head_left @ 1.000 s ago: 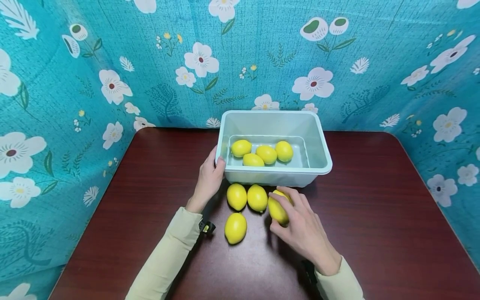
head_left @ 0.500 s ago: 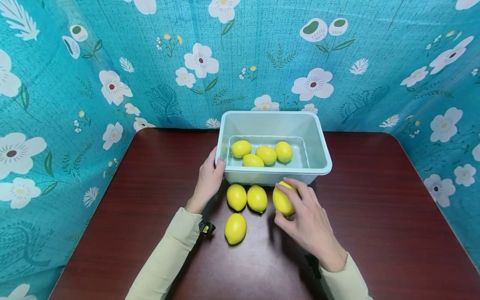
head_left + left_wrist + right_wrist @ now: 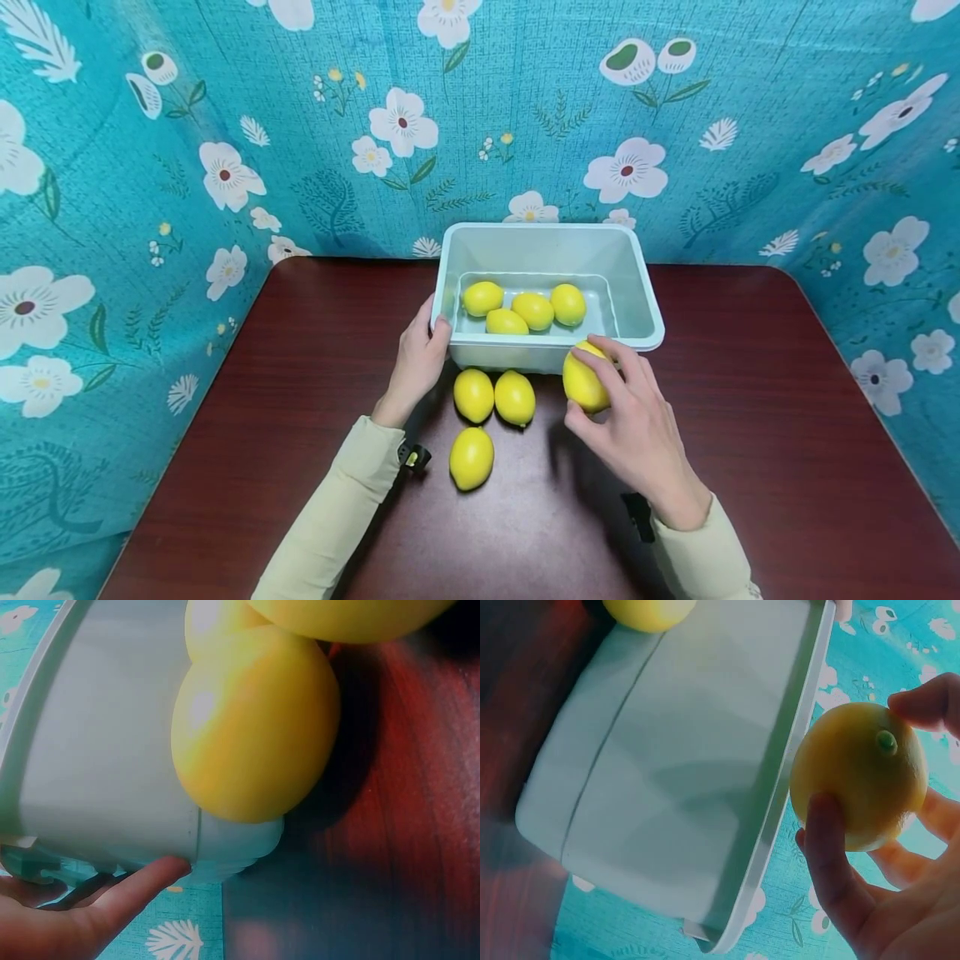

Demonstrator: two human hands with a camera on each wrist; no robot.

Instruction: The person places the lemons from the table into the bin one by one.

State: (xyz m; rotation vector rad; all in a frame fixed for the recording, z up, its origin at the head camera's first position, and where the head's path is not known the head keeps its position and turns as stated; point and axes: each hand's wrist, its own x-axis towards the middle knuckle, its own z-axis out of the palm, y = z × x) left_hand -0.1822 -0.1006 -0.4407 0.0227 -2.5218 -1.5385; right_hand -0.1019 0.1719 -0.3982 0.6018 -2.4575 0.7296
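A lemon (image 3: 584, 379) is held in my right hand (image 3: 645, 433), between thumb and fingers, raised in front of the bin's near wall toward its right end. The right wrist view shows the same lemon (image 3: 859, 772) close to the bin's rim. My left hand (image 3: 417, 358) holds the pale plastic bin (image 3: 540, 342) at its near left corner, the thumb against the wall in the left wrist view. Inside the bin several lemons (image 3: 532, 310) lie on the bottom. Two lemons (image 3: 474, 395) sit side by side before the bin, and another lemon (image 3: 472, 458) lies nearer me.
The bin stands near the back of a dark red-brown wooden table (image 3: 750, 400). A blue-green flowered cloth (image 3: 510, 125) hangs behind the table and along both sides.
My right hand has lifted the lemon off the table and carried it right and away from me, up toward the bin's rim. The left hand and bin have stayed in place.
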